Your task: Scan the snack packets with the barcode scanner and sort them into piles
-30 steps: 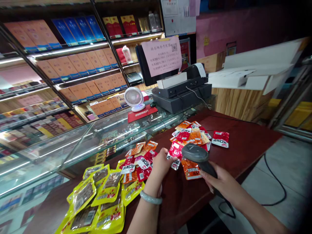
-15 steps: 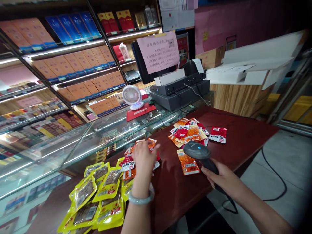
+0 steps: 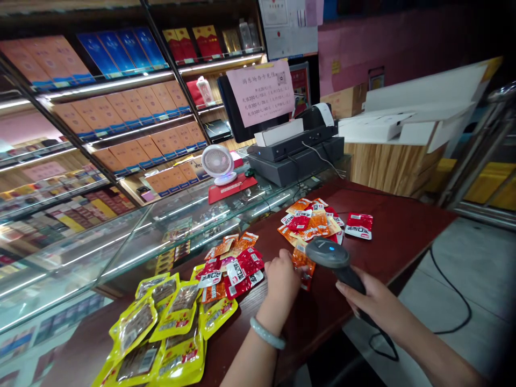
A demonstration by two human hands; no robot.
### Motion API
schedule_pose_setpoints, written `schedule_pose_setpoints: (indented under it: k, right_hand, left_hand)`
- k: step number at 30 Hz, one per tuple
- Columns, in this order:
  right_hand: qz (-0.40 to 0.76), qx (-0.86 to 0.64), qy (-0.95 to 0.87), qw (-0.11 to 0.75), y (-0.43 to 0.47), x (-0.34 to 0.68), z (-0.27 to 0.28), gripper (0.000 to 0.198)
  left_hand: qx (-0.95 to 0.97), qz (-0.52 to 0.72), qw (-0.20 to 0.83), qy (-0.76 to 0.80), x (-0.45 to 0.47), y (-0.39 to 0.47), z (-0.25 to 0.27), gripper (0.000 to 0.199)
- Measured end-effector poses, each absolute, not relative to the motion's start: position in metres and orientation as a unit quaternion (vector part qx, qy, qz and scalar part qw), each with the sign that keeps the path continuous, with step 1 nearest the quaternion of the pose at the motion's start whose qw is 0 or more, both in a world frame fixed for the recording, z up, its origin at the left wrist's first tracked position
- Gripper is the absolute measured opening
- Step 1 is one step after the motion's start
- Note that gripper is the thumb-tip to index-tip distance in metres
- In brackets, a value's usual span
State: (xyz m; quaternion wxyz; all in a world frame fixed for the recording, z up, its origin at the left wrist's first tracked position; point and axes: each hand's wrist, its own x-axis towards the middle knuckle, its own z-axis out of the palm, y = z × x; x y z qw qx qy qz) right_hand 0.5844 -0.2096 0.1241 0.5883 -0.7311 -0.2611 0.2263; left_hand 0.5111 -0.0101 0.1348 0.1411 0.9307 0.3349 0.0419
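Barcode scanner (image 3: pixel 327 251) is dk grey/blk w/ a blue light. Orange packet (image 3: pixel 302 256) near it has wht lettering. Red packets (image 3: pixel 245 263) carry wht bands w/ blk text. Snack pouches (image 3: pixel 180 364) show brt yellow borders, brn centres, red bits. Bangle (image 3: pixel 267 334) is pale grey-green; tabletop (image 3: pixel 387 242) dk reddish-brn. Desk fan (image 3: pixel 217 161) is wht, mat (image 3: pixel 233 189) red. Paper sign (image 3: pixel 262 94) is pink w/ blk writing. Tan-orange boxes (image 3: pixel 44 56) have blue bases. Cabinet (image 3: pixel 382 166) has yellowish-brn woodgrain.
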Motion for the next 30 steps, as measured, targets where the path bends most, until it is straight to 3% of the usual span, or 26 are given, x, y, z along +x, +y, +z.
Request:
schedule_pose_setpoints:
  k: [9,17,23,30]
  right_hand:
    - [0.251,-0.728,-0.283,0.571,-0.201,0.581,0.125,0.042]
    - [0.267,-0.727,-0.282,0.566,-0.199,0.581,0.126,0.039]
    - [0.267,-0.717,-0.277,0.581,-0.204,0.580,0.121,0.039]
    - [0.254,-0.716,-0.333,0.558,-0.208,0.575,0.119,0.025]
  left_hand:
    - [0.896,0.077,0.258,0.354,0.502,0.016,0.139,0.035]
    - [0.910,0.056,0.197,0.360,0.502,0.020,0.143,0.038]
    - [0.917,0.016,0.095,0.388,0.484,0.039,0.172,0.040]
    - [0.887,0.004,0.012,0.461,0.444,0.086,0.194,0.035]
